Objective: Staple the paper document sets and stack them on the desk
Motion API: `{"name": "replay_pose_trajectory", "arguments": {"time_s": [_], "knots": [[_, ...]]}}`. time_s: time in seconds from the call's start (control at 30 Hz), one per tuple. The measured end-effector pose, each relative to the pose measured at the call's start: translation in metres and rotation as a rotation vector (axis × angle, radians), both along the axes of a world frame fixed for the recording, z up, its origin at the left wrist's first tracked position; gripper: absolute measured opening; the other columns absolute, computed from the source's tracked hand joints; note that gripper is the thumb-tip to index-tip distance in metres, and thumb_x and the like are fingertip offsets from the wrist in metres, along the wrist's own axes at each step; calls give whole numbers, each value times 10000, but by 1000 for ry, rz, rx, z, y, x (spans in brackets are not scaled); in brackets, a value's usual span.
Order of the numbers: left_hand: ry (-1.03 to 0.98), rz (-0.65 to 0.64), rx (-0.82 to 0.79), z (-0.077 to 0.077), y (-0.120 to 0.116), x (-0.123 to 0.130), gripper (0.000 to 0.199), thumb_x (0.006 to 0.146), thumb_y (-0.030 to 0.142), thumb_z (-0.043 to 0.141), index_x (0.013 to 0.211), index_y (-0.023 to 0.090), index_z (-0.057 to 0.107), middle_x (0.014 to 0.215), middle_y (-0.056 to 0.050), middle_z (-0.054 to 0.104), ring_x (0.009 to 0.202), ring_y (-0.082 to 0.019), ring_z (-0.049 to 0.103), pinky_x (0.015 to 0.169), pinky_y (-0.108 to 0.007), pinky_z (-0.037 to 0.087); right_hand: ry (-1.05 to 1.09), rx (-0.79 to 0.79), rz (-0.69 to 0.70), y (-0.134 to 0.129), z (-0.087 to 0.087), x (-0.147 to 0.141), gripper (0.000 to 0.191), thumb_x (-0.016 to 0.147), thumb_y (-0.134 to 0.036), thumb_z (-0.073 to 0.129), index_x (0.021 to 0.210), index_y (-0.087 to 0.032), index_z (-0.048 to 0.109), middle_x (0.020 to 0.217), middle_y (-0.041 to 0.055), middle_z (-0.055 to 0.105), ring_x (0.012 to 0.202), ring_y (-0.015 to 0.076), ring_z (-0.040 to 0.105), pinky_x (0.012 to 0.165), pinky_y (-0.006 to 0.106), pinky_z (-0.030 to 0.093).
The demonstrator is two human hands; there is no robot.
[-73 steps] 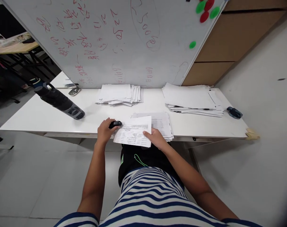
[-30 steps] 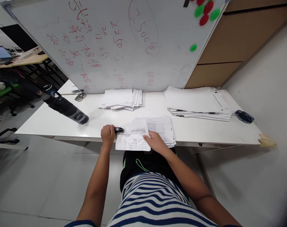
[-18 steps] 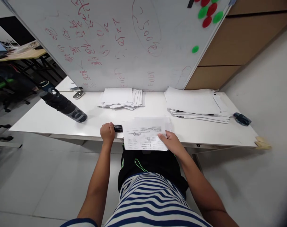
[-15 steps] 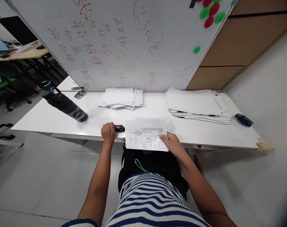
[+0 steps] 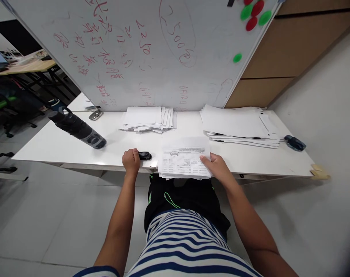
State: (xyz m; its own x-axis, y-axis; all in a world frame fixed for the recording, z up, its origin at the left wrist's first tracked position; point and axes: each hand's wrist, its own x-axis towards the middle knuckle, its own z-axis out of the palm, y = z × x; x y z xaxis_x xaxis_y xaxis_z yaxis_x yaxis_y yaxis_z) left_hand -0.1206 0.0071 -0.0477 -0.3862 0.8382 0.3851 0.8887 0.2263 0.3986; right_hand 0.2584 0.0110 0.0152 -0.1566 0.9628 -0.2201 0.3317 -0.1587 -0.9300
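White rectangular printed paper sheet (image 5: 183, 163), marked with a black oval, lies over the front edge of the long, glossy white desk (image 5: 114, 154); edges of further white sheets (image 5: 189, 177) show just below it.

Right hand (image 5: 219, 166): clamped on the sheet's right side, thumb on the printed face, other fingers mostly hidden; left hand (image 5: 131, 161): curled closed around the near end of a small, glossy black stapler-like tool (image 5: 145, 156), its free end pointing toward the sheet but apart from it; the two hands are apart, one on each side of the paper.

Behind: uneven white paper stack (image 5: 144, 115) at centre-left; larger, splayed white paper stack (image 5: 235, 121) to the right; tilted-looking dark cylindrical bottle (image 5: 79, 129) with carry loop at left; grey-and-black computer mouse (image 5: 95, 115) near it; small dark blue object (image 5: 295, 142) at far right, type unclear; whiteboard (image 5: 206, 50) with red handwriting and round red and green magnets (image 5: 251, 24) at the rear; brown cardboard boxes (image 5: 278, 50) beside it.
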Motion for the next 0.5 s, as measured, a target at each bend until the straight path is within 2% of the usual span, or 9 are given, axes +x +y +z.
{"name": "replay_pose_trajectory", "arguments": {"time_s": [0.07, 0.13, 0.2, 0.3, 0.5], "knots": [[-7, 3, 3, 0, 0, 0, 456, 1004, 370, 214, 849, 220, 616, 871, -122, 634, 925, -275, 556, 851, -411, 379, -299, 129, -15, 5, -1, 2, 400, 894, -469, 541, 1134, -183, 684, 1111, 139, 712, 1025, 323, 642, 883, 449, 493], [-6, 4, 8, 0, 1, 0, 447, 1005, 371, 222, 835, 220, 607, 860, -117, 629, 914, -271, 553, 844, -404, 379, -596, 295, -57, 7, -6, 2, 430, 892, -423, 540, 1228, -170, 627, 1230, 178, 645, 1139, 361, 570, 953, 511, 438], [1, 0, 22, -2, 1, 0, 438, 1007, 363, 231, 823, 215, 599, 845, -112, 626, 894, -264, 551, 827, -393, 378, -763, 433, -113, 7, -14, 2, 521, 898, -418, 531, 1352, -163, 519, 1389, 204, 523, 1265, 386, 463, 1010, 565, 380], [11, -4, 51, -4, 1, -1, 416, 1007, 341, 254, 812, 201, 594, 820, -110, 622, 861, -257, 546, 801, -382, 374, -827, 522, -200, 7, -27, 5, 565, 922, -464, 484, 1407, -178, 435, 1497, 201, 392, 1358, 380, 352, 1037, 591, 350], [-9, -46, 44, -3, 1, -7, 370, 1002, 349, 298, 806, 213, 580, 817, -102, 606, 867, -260, 538, 804, -386, 384, -811, 596, -363, 17, -58, 24, 519, 929, -448, 442, 1379, -189, 443, 1523, 201, 320, 1422, 392, 241, 1052, 623, 322]]}}
